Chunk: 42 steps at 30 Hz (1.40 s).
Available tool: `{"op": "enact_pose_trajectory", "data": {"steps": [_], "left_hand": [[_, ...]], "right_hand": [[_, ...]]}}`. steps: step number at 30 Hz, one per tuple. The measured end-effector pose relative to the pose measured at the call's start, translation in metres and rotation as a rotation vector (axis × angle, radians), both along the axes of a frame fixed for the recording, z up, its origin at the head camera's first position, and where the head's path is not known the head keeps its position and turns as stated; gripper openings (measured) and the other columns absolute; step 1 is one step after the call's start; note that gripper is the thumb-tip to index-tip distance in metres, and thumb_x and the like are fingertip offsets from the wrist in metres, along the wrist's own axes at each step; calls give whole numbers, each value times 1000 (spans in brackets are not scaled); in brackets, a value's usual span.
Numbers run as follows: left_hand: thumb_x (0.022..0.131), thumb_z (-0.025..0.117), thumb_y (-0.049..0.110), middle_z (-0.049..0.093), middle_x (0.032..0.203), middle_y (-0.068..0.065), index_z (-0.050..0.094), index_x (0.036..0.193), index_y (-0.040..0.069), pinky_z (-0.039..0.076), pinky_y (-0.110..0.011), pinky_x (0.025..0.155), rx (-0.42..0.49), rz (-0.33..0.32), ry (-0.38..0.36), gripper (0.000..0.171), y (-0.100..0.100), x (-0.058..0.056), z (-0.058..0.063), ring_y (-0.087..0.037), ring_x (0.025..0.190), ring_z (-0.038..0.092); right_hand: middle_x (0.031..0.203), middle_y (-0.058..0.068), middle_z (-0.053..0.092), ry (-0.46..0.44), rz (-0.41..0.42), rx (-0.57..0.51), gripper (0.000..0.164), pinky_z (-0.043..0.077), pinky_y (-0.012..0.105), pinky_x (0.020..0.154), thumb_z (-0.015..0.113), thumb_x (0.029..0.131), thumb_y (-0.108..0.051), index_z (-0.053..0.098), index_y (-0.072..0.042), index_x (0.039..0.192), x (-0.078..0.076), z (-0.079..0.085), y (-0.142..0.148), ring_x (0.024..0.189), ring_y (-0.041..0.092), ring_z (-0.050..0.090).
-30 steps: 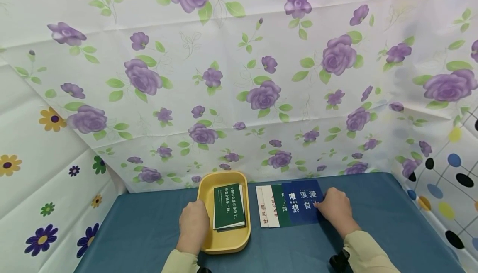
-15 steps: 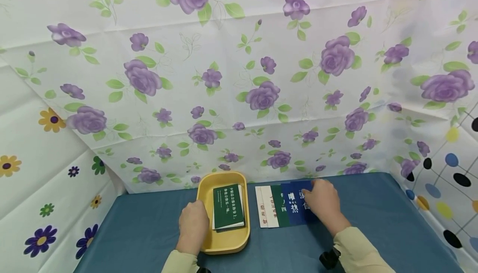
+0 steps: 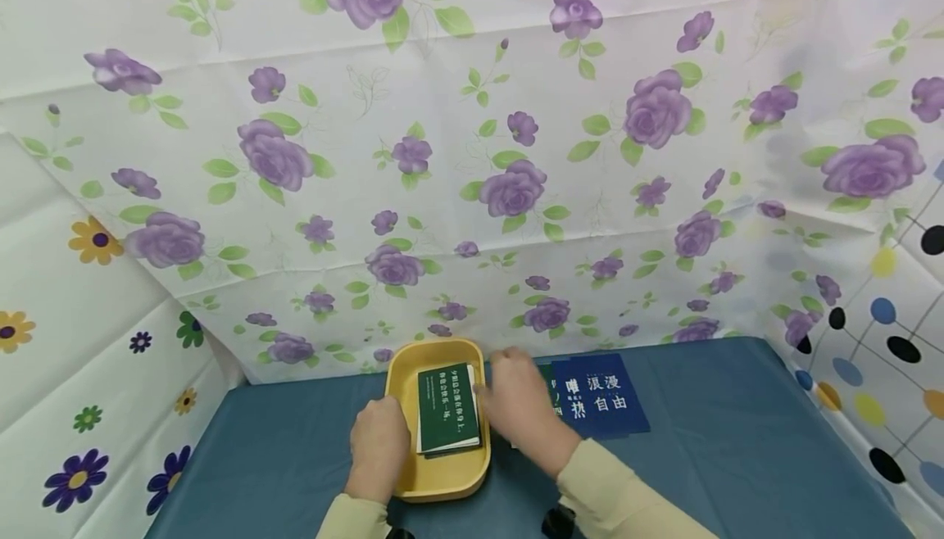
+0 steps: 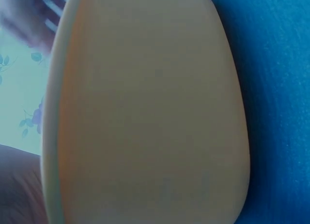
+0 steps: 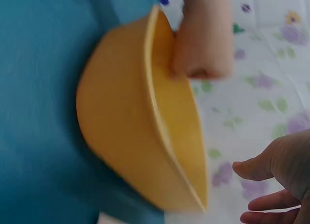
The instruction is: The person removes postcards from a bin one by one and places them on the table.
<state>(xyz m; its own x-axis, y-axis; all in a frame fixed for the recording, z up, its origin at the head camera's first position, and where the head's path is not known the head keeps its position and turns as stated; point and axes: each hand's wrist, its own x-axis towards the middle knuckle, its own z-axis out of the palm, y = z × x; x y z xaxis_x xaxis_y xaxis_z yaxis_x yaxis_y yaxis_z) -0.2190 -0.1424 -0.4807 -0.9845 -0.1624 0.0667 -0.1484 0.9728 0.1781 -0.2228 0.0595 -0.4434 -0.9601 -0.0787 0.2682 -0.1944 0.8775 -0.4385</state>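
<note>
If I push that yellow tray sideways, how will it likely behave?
The yellow tray would probably slide rather than tip, being wider than it is tall. It looks stiff: its wall shows no sag. The stack of cards inside might shift, since bare tray floor shows around it.

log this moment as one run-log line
left hand: grips left rim of yellow tray | right hand: empty, near tray's right rim | green-topped cards: in tray | blue cards: on table

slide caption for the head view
Left hand grips yellow tray holding green card; right hand hovers between tray and blue cards.
</note>
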Motion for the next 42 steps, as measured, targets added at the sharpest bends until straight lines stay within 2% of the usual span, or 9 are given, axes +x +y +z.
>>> {"op": "enact_pose_trajectory", "data": {"steps": [3, 6, 12, 17, 27, 32, 35, 38, 42], "left_hand": [[82, 60, 3, 53, 62, -9, 55, 70, 5, 43, -36, 43, 2, -3, 1, 13, 0, 0, 0, -20, 54, 56], [82, 60, 4, 52, 61, -9, 54, 69, 5, 43, -36, 42, 4, -8, 8, 14, 0, 1, 0, -22, 54, 56], [83, 60, 4, 51, 61, -9, 55, 70, 4, 42, -36, 41, 14, -18, 8, 13, -1, 2, 1, -22, 53, 56], [84, 59, 5, 52, 61, -8, 57, 73, 4, 42, -36, 42, 22, -2, -26, 11, -2, 2, 1, -21, 53, 55], [83, 60, 6, 52, 61, -8, 57, 72, 4, 42, -35, 40, 1, -2, -19, 12, 0, -1, 0, -20, 52, 56], [84, 60, 6, 53, 62, -9, 57, 72, 4, 43, -35, 41, -1, -8, -7, 13, 0, -2, 1, -22, 51, 55], [84, 61, 6, 52, 61, -9, 56, 72, 5, 42, -35, 41, 2, -11, 8, 13, 0, -1, 0, -21, 50, 54], [84, 60, 6, 52, 62, -9, 56, 73, 4, 43, -35, 42, 3, -8, -10, 12, -1, -2, 0, -21, 51, 55], [83, 60, 5, 55, 64, -11, 58, 73, 4, 43, -36, 42, 6, -8, -9, 10, -2, -2, -1, -24, 54, 57]], "right_hand": [[104, 11, 57, -40, 51, 65, 50, 48, 34, 75, 71, 79, -38, 60, -1, 111, 1, -5, -22, 93, 22, 55], [109, 13, 56, -85, 89, 120, 52, 47, 35, 78, 70, 80, -39, 60, -1, 114, 1, -11, -40, 97, 24, 53], [101, 10, 57, -96, 138, 209, 48, 48, 34, 74, 70, 80, -37, 60, -2, 112, 2, -24, -62, 94, 22, 54], [105, 11, 58, -106, 134, 276, 53, 48, 35, 74, 69, 80, -39, 58, -1, 116, 2, -35, -72, 94, 23, 55], [105, 17, 58, -91, 90, 423, 71, 49, 33, 74, 64, 81, -51, 53, 7, 120, -6, -53, -79, 90, 23, 57], [102, 15, 60, -91, 79, 465, 71, 49, 31, 72, 63, 79, -58, 59, 4, 113, -9, -57, -82, 88, 21, 58], [91, 10, 61, -96, 75, 469, 65, 49, 30, 68, 65, 76, -60, 64, -1, 104, -10, -59, -84, 81, 18, 57], [82, 4, 60, -94, 82, 482, 57, 48, 30, 67, 66, 74, -60, 67, -7, 95, -10, -61, -86, 77, 15, 56], [78, 2, 59, -76, 99, 497, 53, 47, 30, 68, 69, 71, -59, 68, -10, 90, -8, -63, -87, 75, 14, 56]]}}
